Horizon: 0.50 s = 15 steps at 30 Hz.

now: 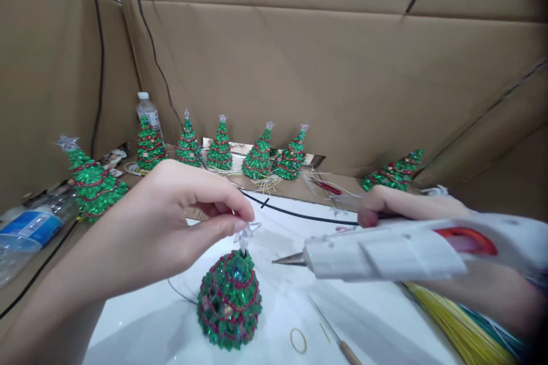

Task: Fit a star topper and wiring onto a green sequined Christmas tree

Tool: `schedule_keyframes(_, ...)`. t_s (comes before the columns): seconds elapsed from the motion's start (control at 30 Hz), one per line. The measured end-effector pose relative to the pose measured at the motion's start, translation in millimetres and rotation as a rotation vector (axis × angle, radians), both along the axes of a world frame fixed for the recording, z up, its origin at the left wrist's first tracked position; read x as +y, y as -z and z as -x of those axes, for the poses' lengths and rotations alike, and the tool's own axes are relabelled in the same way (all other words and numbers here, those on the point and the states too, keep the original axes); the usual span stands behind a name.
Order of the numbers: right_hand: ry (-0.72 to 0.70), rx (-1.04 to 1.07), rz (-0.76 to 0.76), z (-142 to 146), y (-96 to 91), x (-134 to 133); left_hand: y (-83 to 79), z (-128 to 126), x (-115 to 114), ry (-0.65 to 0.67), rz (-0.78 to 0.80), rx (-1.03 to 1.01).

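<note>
My left hand (192, 211) pinches a clear star (245, 234) between thumb and forefinger, at the tip of a green beaded Christmas tree (231, 302). Red bead garland winds around this tree, which stands on the white board (141, 325). Whether the star is fixed to the tip or only held there, I cannot tell. A white glue gun (385, 256) with a red-orange trigger area lies in my right hand (411, 203); its metal nozzle points left toward the treetop, a short way apart from it. The gun hides part of the right hand.
Several finished-looking trees (220, 145) line the back, and another tree (96, 182) leans at left. One more tree (394, 171) lies tilted at right. A wooden-handled awl (349, 352), a yellow ring (298, 341), yellow wires (454, 325) and a plastic bottle (29, 231) surround the work.
</note>
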State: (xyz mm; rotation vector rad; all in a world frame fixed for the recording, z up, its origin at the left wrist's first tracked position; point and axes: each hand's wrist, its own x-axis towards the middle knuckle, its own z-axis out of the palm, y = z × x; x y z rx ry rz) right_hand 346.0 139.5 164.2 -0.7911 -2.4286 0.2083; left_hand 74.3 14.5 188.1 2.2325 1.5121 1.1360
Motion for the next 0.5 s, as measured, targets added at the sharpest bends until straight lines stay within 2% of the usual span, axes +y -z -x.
schedule_keyframes(0.1, 0.066, -0.029, -0.185, 10, 1.2, -7, 1.6, 1, -1, 0.002, -0.030, -0.004)
schedule_keyframes(0.17, 0.125, -0.047, -0.242, 15, 4.5, -10, 2.6, 0, -2, 0.007, -0.036, -0.001)
schedule_keyframes(0.33, 0.068, -0.058, -0.234, 21, 7.9, -12, 4.1, 0, -2, 0.006, -0.024, -0.008)
schedule_keyframes(0.5, -0.056, -0.048, -0.208, 21, 8.4, -11, 4.0, 0, 0, 0.009, -0.022, -0.013)
